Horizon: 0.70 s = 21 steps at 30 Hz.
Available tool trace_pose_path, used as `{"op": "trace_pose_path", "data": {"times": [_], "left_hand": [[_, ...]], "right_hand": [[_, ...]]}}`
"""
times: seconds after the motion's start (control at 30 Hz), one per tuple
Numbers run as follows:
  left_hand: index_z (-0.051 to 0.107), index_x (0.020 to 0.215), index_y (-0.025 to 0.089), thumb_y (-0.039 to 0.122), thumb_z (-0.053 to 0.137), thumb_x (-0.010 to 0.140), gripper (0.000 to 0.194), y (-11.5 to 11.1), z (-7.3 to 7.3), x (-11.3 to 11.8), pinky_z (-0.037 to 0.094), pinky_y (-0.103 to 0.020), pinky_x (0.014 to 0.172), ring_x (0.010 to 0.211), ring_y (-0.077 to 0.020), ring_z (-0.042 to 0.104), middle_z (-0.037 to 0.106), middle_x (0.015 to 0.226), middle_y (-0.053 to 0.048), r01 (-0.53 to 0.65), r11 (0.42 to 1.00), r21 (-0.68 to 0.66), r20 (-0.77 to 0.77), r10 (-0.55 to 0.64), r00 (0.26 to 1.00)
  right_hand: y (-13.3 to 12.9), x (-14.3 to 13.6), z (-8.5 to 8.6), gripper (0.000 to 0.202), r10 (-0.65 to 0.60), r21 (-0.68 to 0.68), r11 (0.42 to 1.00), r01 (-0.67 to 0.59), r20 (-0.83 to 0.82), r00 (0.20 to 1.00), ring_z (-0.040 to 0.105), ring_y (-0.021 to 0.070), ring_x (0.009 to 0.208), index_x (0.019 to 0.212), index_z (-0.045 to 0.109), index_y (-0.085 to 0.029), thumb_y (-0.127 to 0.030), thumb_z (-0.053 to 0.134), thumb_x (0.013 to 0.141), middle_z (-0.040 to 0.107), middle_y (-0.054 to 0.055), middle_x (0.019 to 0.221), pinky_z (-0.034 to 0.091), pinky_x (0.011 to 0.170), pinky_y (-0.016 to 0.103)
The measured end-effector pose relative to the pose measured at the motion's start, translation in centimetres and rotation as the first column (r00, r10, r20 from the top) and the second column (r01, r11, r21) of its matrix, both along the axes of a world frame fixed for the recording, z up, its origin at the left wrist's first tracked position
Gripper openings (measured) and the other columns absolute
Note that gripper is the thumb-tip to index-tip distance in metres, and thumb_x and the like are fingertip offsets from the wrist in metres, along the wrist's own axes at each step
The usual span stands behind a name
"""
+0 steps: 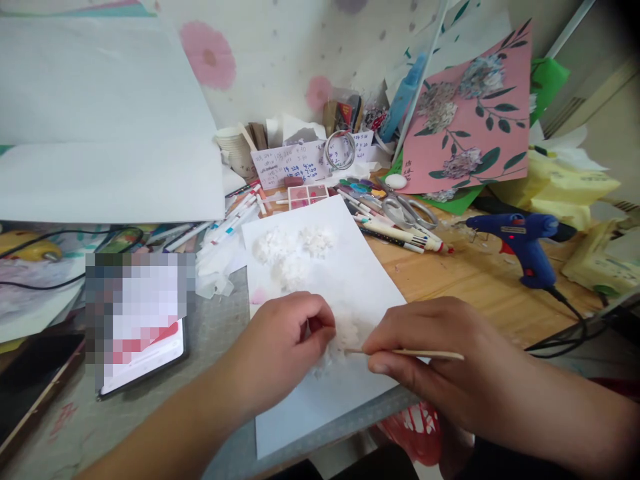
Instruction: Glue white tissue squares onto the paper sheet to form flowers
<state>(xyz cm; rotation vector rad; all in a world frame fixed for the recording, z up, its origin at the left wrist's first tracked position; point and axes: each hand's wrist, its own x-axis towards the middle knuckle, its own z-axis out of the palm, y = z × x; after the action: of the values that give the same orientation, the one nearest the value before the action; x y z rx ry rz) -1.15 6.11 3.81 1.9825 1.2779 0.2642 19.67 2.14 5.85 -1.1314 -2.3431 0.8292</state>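
A white sheet of paper [285, 420] lies at the table's front edge, with white ruffled clusters [291, 270] on its upper part. Over the sheet, my left hand [295, 333] has thumb and index finger pinched at another pale ruffled cluster [347, 330]; what sits between those fingertips is too small to make out. My right hand [420, 340] grips a thin wooden stick [430, 354] between thumb and fingers, its tip pointing left and reaching the lower edge of that cluster.
At the right lies a blue glue gun [530, 243] with its cable. Scissors [407, 212] and pens [395, 233] lie behind the sheet. A tablet [145, 360] is at the left. A pink flower picture [470, 127] stands at the back right.
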Motion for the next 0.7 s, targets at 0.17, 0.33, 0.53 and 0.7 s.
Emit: {"op": "trace_pose_path", "data": {"times": [0.17,0.33,0.53,0.7], "left_hand": [[0.061,0.079,0.02,0.015,0.053,0.08,0.01,0.3,-0.3,-0.3,0.04,-0.024,0.062,0.068,-0.0114,0.053,0.06,0.08,0.002,0.051,0.998,0.036,0.038,-0.052,0.998],[0.061,0.079,0.02,0.01,0.055,0.076,0.012,0.5,-0.4,-0.5,0.04,-0.023,0.062,0.07,-0.0112,0.051,0.055,0.081,0.002,0.117,0.992,0.038,0.044,-0.119,0.992],[0.059,0.084,0.021,0.014,0.054,0.08,0.009,0.3,0.0,-0.6,0.044,-0.024,0.066,0.071,-0.0101,0.052,0.05,0.092,0.001,0.183,0.982,0.053,-0.004,-0.183,0.983],[0.059,0.093,0.023,0.01,0.052,0.081,0.019,0.0,0.4,-0.7,0.044,-0.024,0.07,0.078,-0.0113,0.052,0.048,0.097,0.0,0.31,0.939,0.147,-0.043,-0.307,0.951]], "right_hand": [[0.5,-1.5,0.9,0.025,0.034,0.123,0.991,-0.046,0.099,0.994,0.05,0.0115,0.058,0.072,0.06,-0.015,-0.021,0.048,0.093,0.06,0.0,0.065,0.031,0.057,0.026],[1.5,-2.0,0.8,0.025,-0.011,0.037,0.999,0.008,0.078,0.997,0.052,0.012,0.06,0.072,0.062,-0.014,-0.025,0.049,0.092,0.061,0.001,0.066,0.035,0.058,0.025],[1.1,1.2,0.6,0.029,-0.254,-0.098,0.967,0.234,-0.323,0.912,0.055,0.0088,0.05,0.066,0.062,-0.017,-0.031,0.053,0.09,0.061,-0.002,0.055,0.039,0.047,0.018],[0.0,2.8,0.2,0.026,-0.286,-0.082,0.958,0.274,-0.297,0.911,0.059,0.0109,0.055,0.069,0.064,-0.018,-0.033,0.056,0.089,0.064,0.0,0.06,0.044,0.049,0.018]]}}
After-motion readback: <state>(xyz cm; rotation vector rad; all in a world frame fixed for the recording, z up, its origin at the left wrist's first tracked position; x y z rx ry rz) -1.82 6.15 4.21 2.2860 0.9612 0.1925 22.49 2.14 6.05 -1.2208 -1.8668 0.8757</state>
